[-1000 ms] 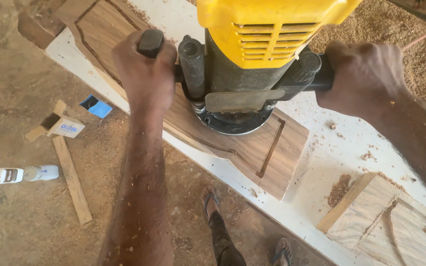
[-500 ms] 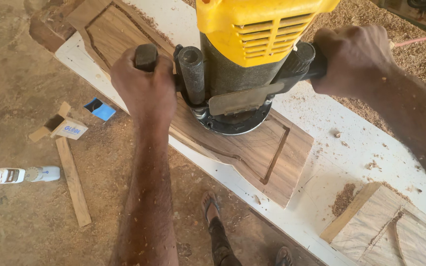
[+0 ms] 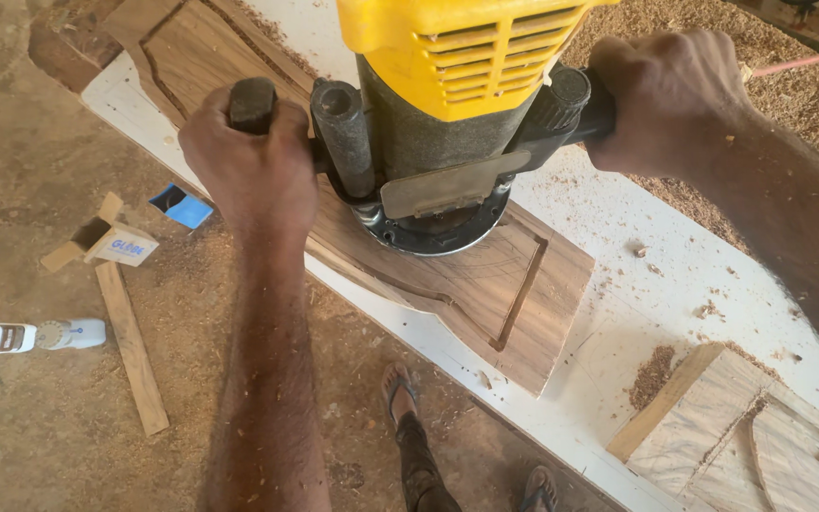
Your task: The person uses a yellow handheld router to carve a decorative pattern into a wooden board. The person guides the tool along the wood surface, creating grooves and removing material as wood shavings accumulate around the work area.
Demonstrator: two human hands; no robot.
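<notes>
Left hand [image 3: 253,166] and right hand [image 3: 670,100] each clench a side handle of the yellow router [image 3: 438,114], steadying its base flat on the grooved dark board [image 3: 533,294], which lies on the white surface [image 3: 637,313] amid sawdust.

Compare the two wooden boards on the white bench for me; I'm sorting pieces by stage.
The dark board lies under the yellow router, which both hands grip; the pale board lies untouched at the bench's near right. The dark one's groove follows its edges; the pale one's cuts look rougher and partial. Both lie flat on the white bench.
</notes>
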